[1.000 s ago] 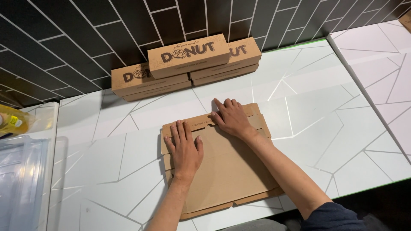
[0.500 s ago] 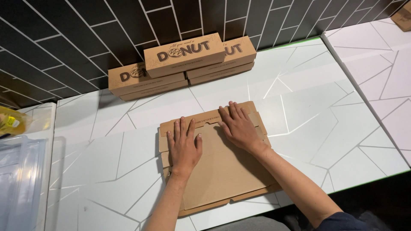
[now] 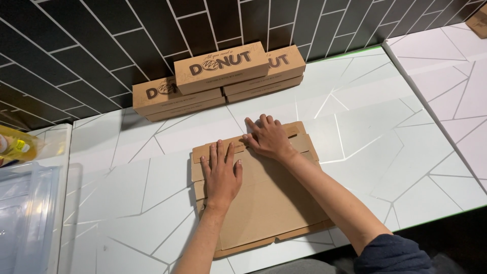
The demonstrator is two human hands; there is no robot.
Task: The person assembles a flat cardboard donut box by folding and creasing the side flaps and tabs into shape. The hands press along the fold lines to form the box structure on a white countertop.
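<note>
The flat brown cardboard box blank [image 3: 264, 203] lies long axis running away from the person; left hand [image 3: 221, 175] and right hand [image 3: 270, 139] press on it open-palmed, grasping nothing.

- A stack of closed brown cardboard boxes [image 3: 218, 81] stands at the back of the counter, against the wall. The top box lies across two lower piles.
- The wall [image 3: 101, 45] has dark long tiles with pale joints, laid slanted.
- The counter [image 3: 385, 137] is white with thin grey lines like cracks.
- A clear plastic container [image 3: 25, 213] is at the left edge.
- A yellow thing [image 3: 15, 144] lies just behind the container; its kind is not clear.
</note>
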